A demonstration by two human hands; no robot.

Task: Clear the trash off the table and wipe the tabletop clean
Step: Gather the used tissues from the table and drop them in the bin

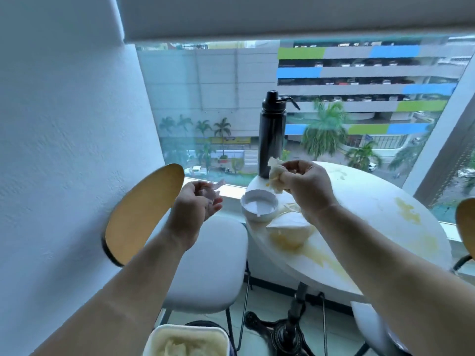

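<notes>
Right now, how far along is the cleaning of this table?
Done: little that shows; a white container below already holds pale waste. In hand: the right hand grips a stained crumpled tissue above the table; the left hand is too blurred to judge. Left: a soaked napkin, yellow spills, and the wiping.

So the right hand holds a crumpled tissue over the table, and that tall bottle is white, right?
Not quite: the head view shows the bottle is black. The right hand does hold a crumpled tissue over the table.
</notes>
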